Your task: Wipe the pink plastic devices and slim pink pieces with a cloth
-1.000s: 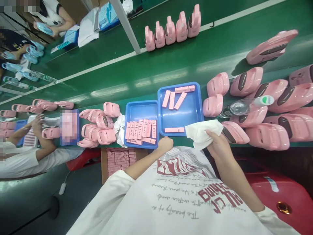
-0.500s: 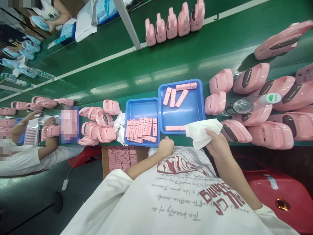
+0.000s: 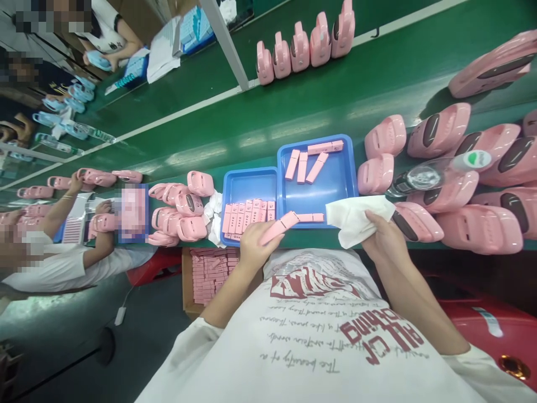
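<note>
In the head view, the person's left grip (image 3: 257, 242) is closed around a pink stick (image 3: 279, 228), above the near edge of the left blue tray (image 3: 249, 173); the right grip (image 3: 385, 234) pinches a white cloth (image 3: 356, 218), just left of pink cases (image 3: 482, 229) on the green surface (image 3: 201, 140).

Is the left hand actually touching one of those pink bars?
Touching. The head view shows the left hand gripping a pink bar, its thumb and fingers closed around the lower end.
</note>
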Motion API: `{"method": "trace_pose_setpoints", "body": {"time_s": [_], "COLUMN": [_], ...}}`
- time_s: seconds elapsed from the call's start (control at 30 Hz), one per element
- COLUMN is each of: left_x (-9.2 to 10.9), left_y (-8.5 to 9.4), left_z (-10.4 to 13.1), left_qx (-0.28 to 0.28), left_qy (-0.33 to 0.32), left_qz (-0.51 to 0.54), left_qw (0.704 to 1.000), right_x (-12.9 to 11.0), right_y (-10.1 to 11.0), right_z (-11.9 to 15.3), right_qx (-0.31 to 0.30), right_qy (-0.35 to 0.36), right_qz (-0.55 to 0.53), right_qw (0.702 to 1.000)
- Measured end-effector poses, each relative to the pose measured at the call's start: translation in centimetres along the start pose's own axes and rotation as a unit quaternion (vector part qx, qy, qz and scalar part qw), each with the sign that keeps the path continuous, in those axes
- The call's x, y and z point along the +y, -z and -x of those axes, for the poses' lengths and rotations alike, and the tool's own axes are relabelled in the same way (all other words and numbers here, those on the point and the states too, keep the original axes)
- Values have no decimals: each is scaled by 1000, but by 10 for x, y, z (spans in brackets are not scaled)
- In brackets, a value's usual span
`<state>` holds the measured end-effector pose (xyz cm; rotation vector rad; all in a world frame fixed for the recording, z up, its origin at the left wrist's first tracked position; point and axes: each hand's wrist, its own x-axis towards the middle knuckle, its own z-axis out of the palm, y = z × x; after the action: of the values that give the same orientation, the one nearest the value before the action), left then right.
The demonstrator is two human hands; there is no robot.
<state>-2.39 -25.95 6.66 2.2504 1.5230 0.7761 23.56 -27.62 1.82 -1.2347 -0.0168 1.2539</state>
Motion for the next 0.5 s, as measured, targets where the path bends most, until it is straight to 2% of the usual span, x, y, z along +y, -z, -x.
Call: {"method": "trace_pose_setpoints", "body": {"time_s": [0.07,0.13,0.2,0.27,0.33,0.4,0.5], "left_x": [14,28,39,46,49,50,51], "left_y": [8,13,16,16,14,9,0], "left_z": [-6,-12,-16,-16,-16,-16,-19], "left_qx": [87,130,141,131,95,26,-74], "left_qy": [-62,-103,-125,-118,-51,74,236], "left_qz": [13,22,28,54,136,271,461], "left_qw": [994,986,982,983,985,959,852], "right_x": [-1,0,2,3,2,0,-3], "right_y": [-2,-4,-7,-11,-17,-23,-33], "right_z": [1,2,5,9,15,22,31], "right_qx": [-6,-18,-31,-45,-65,-86,-107], "right_qy": [-6,-21,-40,-47,-37,-16,6], "right_qz": [-7,-11,-13,-18,-26,-29,-18], "right_qw": [1000,1000,999,998,997,996,994]}}
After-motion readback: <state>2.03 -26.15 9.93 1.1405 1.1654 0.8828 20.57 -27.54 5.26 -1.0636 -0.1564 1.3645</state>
